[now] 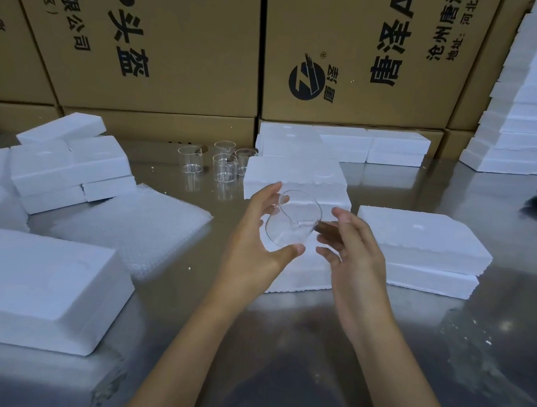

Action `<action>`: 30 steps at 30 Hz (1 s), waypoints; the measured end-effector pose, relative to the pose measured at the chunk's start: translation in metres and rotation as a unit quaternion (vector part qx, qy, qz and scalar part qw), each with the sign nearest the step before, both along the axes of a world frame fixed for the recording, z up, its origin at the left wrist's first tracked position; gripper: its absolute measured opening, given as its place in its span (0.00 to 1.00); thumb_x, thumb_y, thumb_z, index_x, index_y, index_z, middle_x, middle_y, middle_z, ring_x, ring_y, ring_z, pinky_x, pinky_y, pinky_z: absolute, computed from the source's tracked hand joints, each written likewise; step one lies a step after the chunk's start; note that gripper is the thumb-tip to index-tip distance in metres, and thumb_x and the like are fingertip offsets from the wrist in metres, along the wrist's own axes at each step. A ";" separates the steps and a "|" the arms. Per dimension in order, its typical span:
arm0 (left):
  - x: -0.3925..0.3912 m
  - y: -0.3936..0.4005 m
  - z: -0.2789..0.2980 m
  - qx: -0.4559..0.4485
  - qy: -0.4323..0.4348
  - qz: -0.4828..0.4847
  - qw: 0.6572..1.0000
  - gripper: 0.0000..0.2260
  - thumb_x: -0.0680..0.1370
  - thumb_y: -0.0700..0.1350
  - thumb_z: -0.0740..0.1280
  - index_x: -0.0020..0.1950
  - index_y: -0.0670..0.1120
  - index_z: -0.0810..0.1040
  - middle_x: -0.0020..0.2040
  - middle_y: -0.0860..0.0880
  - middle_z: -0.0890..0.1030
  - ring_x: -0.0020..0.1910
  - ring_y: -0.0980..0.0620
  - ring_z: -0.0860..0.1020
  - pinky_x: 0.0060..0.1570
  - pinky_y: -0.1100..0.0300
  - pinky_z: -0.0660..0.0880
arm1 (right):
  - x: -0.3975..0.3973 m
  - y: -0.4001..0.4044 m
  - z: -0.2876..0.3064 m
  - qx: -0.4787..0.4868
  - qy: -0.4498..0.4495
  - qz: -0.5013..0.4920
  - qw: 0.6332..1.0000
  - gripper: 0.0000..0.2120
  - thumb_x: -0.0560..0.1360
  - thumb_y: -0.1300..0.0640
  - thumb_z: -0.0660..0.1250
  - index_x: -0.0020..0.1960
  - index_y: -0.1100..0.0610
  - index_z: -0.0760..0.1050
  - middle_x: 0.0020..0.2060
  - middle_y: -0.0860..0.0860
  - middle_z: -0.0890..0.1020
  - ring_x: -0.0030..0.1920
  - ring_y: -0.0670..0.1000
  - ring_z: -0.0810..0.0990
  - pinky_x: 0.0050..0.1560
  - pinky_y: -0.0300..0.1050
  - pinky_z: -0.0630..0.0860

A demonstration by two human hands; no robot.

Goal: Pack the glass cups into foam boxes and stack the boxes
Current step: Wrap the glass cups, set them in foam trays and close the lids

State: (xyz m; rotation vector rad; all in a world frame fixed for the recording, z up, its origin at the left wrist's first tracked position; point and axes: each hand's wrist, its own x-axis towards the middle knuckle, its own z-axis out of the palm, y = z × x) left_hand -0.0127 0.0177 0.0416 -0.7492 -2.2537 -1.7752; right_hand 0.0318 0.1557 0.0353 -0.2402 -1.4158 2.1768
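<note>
The left hand (257, 236) holds a glass cup (294, 220) tipped on its side, thumb under, fingers on top. The right hand (350, 248) is open beside it, fingertips near the rim. The glass is smooth, so I think it could slip and break on the hard surface (274, 357). A foam box (301, 180) sits just behind. Further back, four more cups (221, 163) stand close together, easy to knock. Foam piles crowd both sides.
</note>
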 end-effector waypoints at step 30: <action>0.010 0.008 -0.001 -0.012 0.100 0.053 0.993 0.29 0.72 0.45 0.78 0.69 0.58 0.69 0.66 0.63 0.71 0.62 0.61 0.73 0.58 0.77 0.66 | 0.001 0.004 -0.002 0.239 -0.114 -0.131 0.955 0.21 0.79 0.38 0.62 0.37 0.52 0.80 0.33 0.35 0.82 0.34 0.39 0.77 0.41 0.37 0.71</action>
